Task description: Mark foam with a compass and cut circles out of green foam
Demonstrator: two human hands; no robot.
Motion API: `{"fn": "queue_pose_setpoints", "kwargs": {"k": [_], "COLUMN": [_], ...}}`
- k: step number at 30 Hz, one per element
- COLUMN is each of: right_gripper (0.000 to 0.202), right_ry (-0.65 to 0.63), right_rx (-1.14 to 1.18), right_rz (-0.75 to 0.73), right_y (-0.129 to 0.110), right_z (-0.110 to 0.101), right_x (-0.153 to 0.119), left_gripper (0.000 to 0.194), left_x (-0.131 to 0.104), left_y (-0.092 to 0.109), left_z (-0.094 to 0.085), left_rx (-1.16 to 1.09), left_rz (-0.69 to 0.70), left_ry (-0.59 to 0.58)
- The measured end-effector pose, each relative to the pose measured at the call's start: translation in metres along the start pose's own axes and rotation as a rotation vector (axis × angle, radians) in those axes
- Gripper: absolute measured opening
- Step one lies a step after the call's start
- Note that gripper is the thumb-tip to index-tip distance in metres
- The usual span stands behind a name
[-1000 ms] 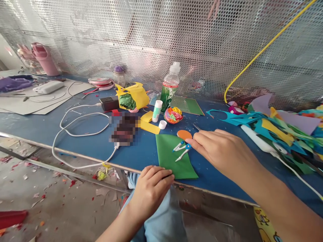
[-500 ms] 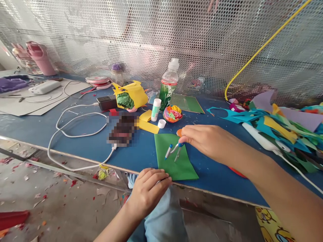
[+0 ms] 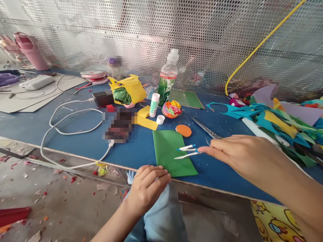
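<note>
A green sheet of paper (image 3: 168,148) lies at the front edge of the blue table. My left hand (image 3: 151,183) is closed over its lower left corner, fingertips on the paper and thumb hidden. Right of the sheet, my right hand (image 3: 234,151) pinches the top of a drawing compass (image 3: 185,155). The compass is tilted nearly flat, its legs pointing left over the paper. Just beyond, scissors (image 3: 206,128) have their blades pointing away to the left; their handles are hidden behind my right hand. An orange disc (image 3: 183,130) lies by the sheet's upper right corner.
Behind the paper stand a glue stick (image 3: 154,105), its white cap (image 3: 160,119), a bowl of colourful bands (image 3: 172,109) and a green-labelled bottle (image 3: 168,79). A cabled phone (image 3: 119,125) sits left. Paper scraps (image 3: 275,117) pile up right. Perforated metal (image 3: 141,30) backs the table.
My right hand has moved right, and the compass has tipped from steeply upright to nearly flat. The scissors and the whole orange disc have come into view. My left hand stays on the paper.
</note>
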State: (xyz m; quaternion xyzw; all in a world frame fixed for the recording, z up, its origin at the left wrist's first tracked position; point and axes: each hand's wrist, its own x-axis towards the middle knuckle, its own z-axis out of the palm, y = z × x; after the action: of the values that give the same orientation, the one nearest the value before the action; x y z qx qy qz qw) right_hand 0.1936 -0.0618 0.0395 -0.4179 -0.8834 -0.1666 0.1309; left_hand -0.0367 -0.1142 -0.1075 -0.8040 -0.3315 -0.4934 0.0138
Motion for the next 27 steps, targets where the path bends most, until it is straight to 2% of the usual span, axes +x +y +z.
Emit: {"fn": "queue_pose_setpoints", "kwargs": {"k": [3,6,8,12,15,18,22,27], "right_gripper": [0.055,0.053,0.054,0.058,0.060,0.063,0.065,0.063], "right_ry": [0.046,0.089,0.089,0.023,-0.017,0.026,0.071,0.019], "right_rx": [-0.199,-0.238,-0.263,-0.341,-0.346,-0.297,-0.177,-0.176], "right_rz": [-0.099,-0.127,-0.092,0.080,0.166,0.212,0.297,0.359], "right_y": [-0.016,-0.034,-0.046,-0.062,-0.066,-0.067,-0.069,-0.062], "right_z": [-0.010,-0.016,-0.019,-0.020,-0.019,-0.016,-0.013,-0.009], "right_x": [-0.005,-0.002,0.004,0.022,0.037,0.047,0.051,0.052], "left_gripper": [0.023,0.022,0.021,0.020,0.019,0.019,0.020,0.019], "left_x": [0.000,0.000,0.000,0.000,0.000,0.000,0.000,-0.001], "left_y": [0.001,0.000,0.000,0.000,0.000,0.000,0.002,0.002], "left_z": [0.002,0.004,0.005,0.007,0.006,0.006,0.005,0.005], "left_rx": [0.008,0.021,0.029,0.045,0.041,0.028,0.017,0.010], "left_rz": [0.004,0.016,0.020,0.021,0.026,0.024,0.017,0.013], "left_ry": [0.020,0.038,0.049,0.076,0.071,0.065,0.067,0.072]}}
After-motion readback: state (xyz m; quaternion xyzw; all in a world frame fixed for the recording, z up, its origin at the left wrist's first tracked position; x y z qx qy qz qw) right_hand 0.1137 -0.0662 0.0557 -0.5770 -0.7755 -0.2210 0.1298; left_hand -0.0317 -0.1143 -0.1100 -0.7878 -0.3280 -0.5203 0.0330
